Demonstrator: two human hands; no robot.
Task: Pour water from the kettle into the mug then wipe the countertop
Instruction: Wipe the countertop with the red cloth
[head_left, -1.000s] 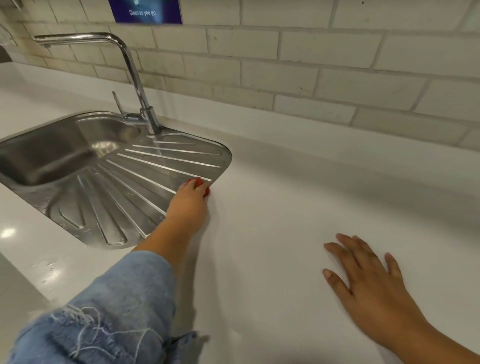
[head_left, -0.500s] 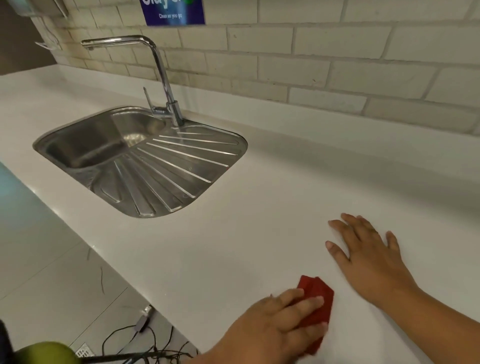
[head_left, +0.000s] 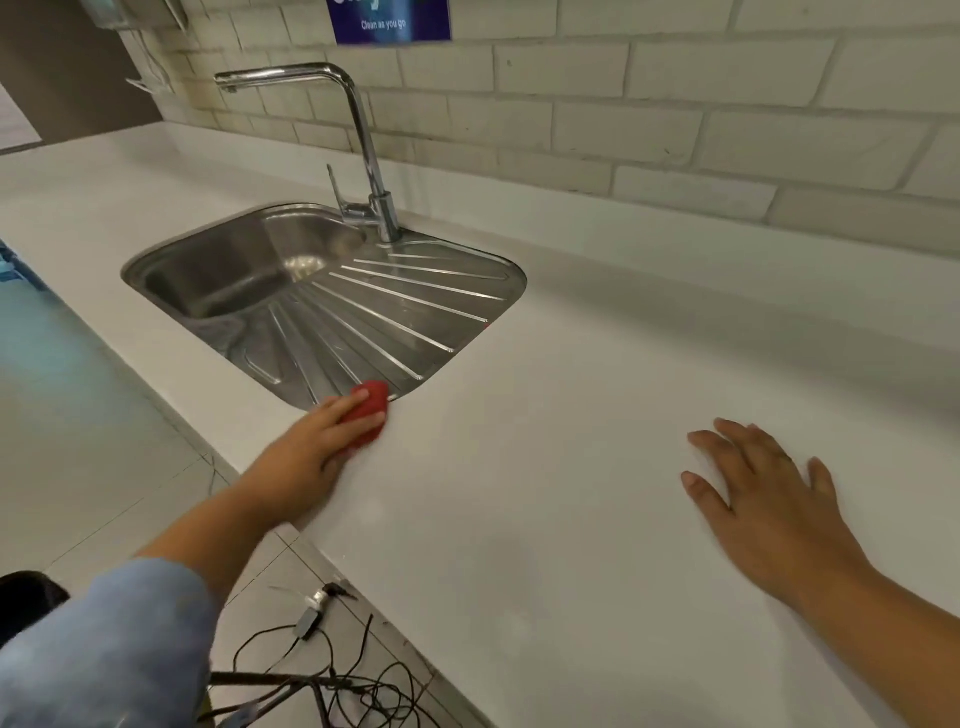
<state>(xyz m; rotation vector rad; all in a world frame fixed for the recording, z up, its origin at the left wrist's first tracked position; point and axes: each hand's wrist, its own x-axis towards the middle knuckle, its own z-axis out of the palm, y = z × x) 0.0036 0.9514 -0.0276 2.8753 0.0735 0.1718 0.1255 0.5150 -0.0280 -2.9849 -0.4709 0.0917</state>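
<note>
- Left hand (head_left: 310, 453) presses flat, fingers extended, on a red cloth (head_left: 371, 401) on the surface (head_left: 545, 530), at the sink's (head_left: 363, 317) near corner.
- Right hand (head_left: 763, 496) lies open, fingers spread, on the surface, well apart from the cloth.

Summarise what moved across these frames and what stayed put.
The left hand, pressing the small red cloth, swept from the stainless steel sink's far corner back to the white countertop's front edge, then out again to the sink's near corner. It never let go of the cloth. The right hand stayed flat on the countertop.
</note>
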